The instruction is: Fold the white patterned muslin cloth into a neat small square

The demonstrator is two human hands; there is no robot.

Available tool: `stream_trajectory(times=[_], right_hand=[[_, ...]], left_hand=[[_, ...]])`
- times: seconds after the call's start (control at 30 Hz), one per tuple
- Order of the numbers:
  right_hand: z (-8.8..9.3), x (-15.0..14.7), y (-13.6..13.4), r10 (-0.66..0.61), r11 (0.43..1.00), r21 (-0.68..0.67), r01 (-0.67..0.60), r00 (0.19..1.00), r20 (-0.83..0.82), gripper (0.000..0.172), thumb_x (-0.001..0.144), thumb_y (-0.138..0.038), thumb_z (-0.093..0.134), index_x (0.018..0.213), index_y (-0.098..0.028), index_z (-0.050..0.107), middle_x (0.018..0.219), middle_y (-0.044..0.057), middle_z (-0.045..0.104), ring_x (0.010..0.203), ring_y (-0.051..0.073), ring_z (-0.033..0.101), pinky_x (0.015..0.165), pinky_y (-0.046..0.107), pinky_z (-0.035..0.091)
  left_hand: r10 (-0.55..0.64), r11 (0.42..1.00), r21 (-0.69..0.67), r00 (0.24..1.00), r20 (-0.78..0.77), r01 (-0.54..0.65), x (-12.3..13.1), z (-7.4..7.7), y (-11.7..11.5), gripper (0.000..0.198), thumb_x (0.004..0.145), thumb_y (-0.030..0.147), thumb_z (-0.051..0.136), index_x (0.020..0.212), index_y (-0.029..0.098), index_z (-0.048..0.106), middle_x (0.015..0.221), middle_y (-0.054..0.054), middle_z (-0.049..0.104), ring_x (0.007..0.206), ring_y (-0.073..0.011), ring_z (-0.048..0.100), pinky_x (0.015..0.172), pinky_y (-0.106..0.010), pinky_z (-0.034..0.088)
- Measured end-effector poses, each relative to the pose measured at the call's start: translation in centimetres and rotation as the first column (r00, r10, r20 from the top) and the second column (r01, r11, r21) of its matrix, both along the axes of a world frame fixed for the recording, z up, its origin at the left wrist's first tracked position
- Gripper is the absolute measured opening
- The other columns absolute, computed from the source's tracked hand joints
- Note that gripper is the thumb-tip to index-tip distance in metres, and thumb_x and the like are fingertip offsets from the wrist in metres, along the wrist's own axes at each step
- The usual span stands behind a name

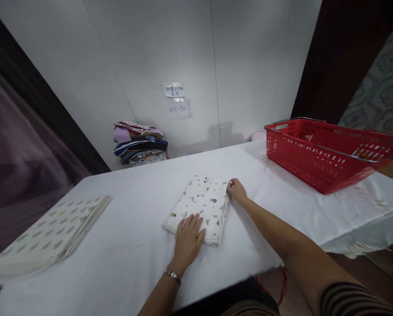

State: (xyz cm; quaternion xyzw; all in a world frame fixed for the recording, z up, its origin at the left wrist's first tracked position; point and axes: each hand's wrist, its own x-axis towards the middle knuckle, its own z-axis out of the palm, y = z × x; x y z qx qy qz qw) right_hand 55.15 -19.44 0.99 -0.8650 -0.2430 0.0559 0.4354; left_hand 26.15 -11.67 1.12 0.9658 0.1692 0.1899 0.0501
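Observation:
A folded white cloth (201,197) printed with small grey, green and black figures lies in front of me. It is a roughly square stack of several layers. My left hand (189,235) rests flat on its near edge, fingers stretched out, with a metal band on the wrist. At the far right corner, my right hand (237,189) has its fingers curled in and pinched on the cloth's edge. The fingertips there are partly hidden.
A white-covered table (133,210) bears everything. On the left lies another folded cloth (51,230) with grey-green spots. A red plastic basket (315,162) stands at the right. Behind the table's far edge is a pile of folded clothes (140,145) against a wall with paper labels (179,109).

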Motion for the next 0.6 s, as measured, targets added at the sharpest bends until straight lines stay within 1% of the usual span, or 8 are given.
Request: stream_trajectory(times=[0.07, 0.1, 0.17, 0.23, 0.33, 0.47, 0.6], right_hand=[[0.1, -0.1, 0.1, 0.029, 0.999, -0.023, -0.028, 0.999, 0.035, 0.052, 0.074, -0.034, 0.057, 0.123, -0.019, 0.051, 0.109, 0.007, 0.061, 0.090, 0.019, 0.057, 0.076, 0.028, 0.043], [0.2, -0.1, 0.2, 0.044, 0.998, -0.036, -0.042, 0.998, 0.052, 0.053, 0.075, -0.034, 0.057, 0.125, -0.018, 0.050, 0.113, 0.008, 0.059, 0.093, 0.019, 0.057, 0.077, 0.028, 0.043], [0.3, -0.1, 0.5, 0.063, 0.996, -0.059, -0.059, 0.995, 0.077, 0.048, 0.075, -0.033, 0.056, 0.121, -0.018, 0.053, 0.116, 0.009, 0.057, 0.097, 0.020, 0.055, 0.080, 0.029, 0.042], [0.4, 0.2, 0.8, 0.067, 0.995, -0.075, -0.061, 0.994, 0.087, 0.037, 0.075, -0.029, 0.055, 0.111, -0.018, 0.059, 0.111, 0.008, 0.059, 0.095, 0.020, 0.055, 0.079, 0.029, 0.041], [0.5, 0.8, 0.9, 0.067, 0.994, -0.089, -0.057, 0.992, 0.105, 0.022, 0.077, -0.024, 0.051, 0.096, -0.020, 0.063, 0.102, 0.007, 0.062, 0.092, 0.019, 0.055, 0.076, 0.028, 0.041], [0.2, 1.7, 0.2, 0.073, 0.995, -0.076, -0.065, 0.992, 0.104, 0.019, 0.077, -0.022, 0.049, 0.091, -0.021, 0.063, 0.098, 0.005, 0.064, 0.090, 0.018, 0.056, 0.074, 0.026, 0.041], [-0.2, 2.4, -0.5, 0.123, 0.991, -0.053, -0.120, 0.990, 0.066, 0.018, 0.075, -0.021, 0.050, 0.086, -0.020, 0.065, 0.090, 0.003, 0.066, 0.079, 0.015, 0.057, 0.069, 0.024, 0.041]], left_hand=[[0.033, 0.998, -0.055, 0.998, -0.045, -0.036, 0.5, 0.5, -0.2, 0.035, 0.091, 0.031, 0.041, 0.123, 0.025, 0.055, 0.135, -0.004, 0.052, 0.128, -0.0239, 0.042, 0.106, -0.050, 0.030], [0.051, 0.995, -0.080, 0.997, -0.062, -0.056, 0.8, 0.8, -0.5, 0.035, 0.090, 0.029, 0.041, 0.121, 0.025, 0.056, 0.135, -0.004, 0.052, 0.127, -0.0240, 0.043, 0.106, -0.051, 0.030], [0.061, 0.990, -0.120, 0.995, -0.083, -0.071, 1.5, 1.3, -1.1, 0.034, 0.090, 0.028, 0.040, 0.120, 0.026, 0.056, 0.135, -0.003, 0.052, 0.127, -0.0241, 0.043, 0.106, -0.053, 0.029], [0.038, 0.989, -0.136, 0.995, -0.092, -0.051, 2.1, 1.5, -1.8, 0.034, 0.091, 0.030, 0.039, 0.121, 0.027, 0.055, 0.136, -0.003, 0.050, 0.128, -0.0242, 0.042, 0.106, -0.054, 0.028], [0.012, 0.995, -0.098, 0.996, -0.088, -0.020, 2.3, 1.2, -2.6, 0.035, 0.092, 0.032, 0.038, 0.124, 0.027, 0.053, 0.138, -0.003, 0.049, 0.130, -0.0241, 0.039, 0.107, -0.054, 0.027], [0.013, 1.000, -0.023, 0.998, -0.063, -0.014, 1.9, 0.8, -2.8, 0.038, 0.092, 0.029, 0.035, 0.127, 0.028, 0.049, 0.139, -0.002, 0.047, 0.130, -0.0227, 0.040, 0.107, -0.052, 0.028], [0.015, 1.000, -0.018, 0.997, -0.077, -0.016, 1.7, 0.8, -2.7, 0.039, 0.092, 0.028, 0.033, 0.127, 0.029, 0.051, 0.139, 0.000, 0.048, 0.129, -0.0252, 0.041, 0.107, -0.053, 0.030]])
